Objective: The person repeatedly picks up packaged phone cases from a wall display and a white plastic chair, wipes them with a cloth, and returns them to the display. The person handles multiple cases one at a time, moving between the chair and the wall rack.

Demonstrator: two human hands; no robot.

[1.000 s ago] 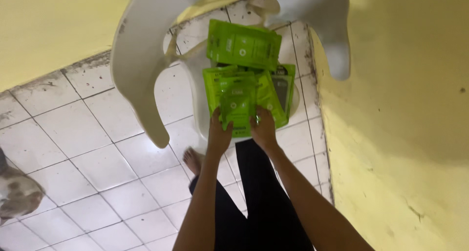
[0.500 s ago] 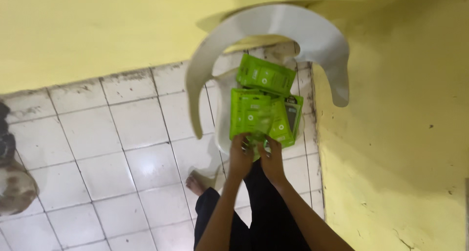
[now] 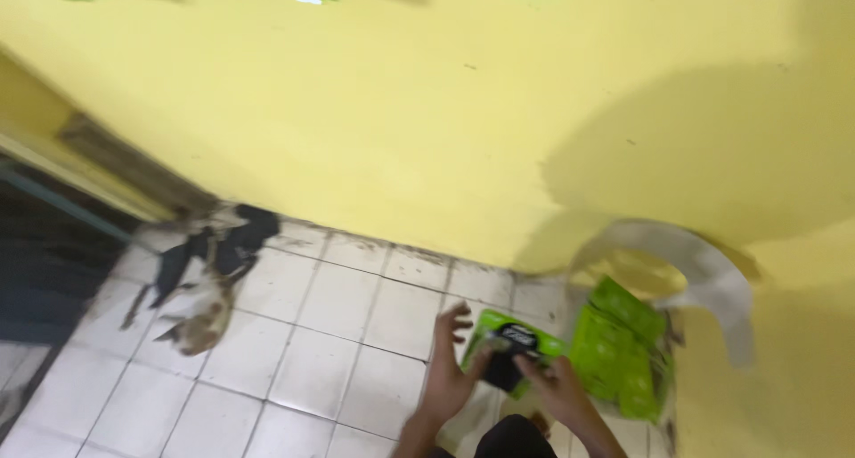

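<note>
1. Your left hand [image 3: 450, 373] supports the flat bright-green plastic packet with a black panel [image 3: 509, 345] from its near-left edge; the thumb presses the black panel while the other fingers spread open beyond the packet. Close those fingers under the packet for a firmer seat.
2. Your right hand [image 3: 554, 388] pinches the packet's lower right corner, fingers curled shut on it. Keep this pinch on the edge only, so the packet stays flat. The picture is motion-blurred; how deep the grip goes cannot be told.
3. The packet sits in the air above the white tiled floor [image 3: 329, 360], just left of the stack of matching green packets [image 3: 619, 351] on the white plastic chair [image 3: 704, 280].
4. The yellow wall [image 3: 499, 110] closes off the far side and the right, with the chair close against it.
5. Open floor lies to your left. A cat [image 3: 207, 311] lies there, well apart from your hands.
</note>
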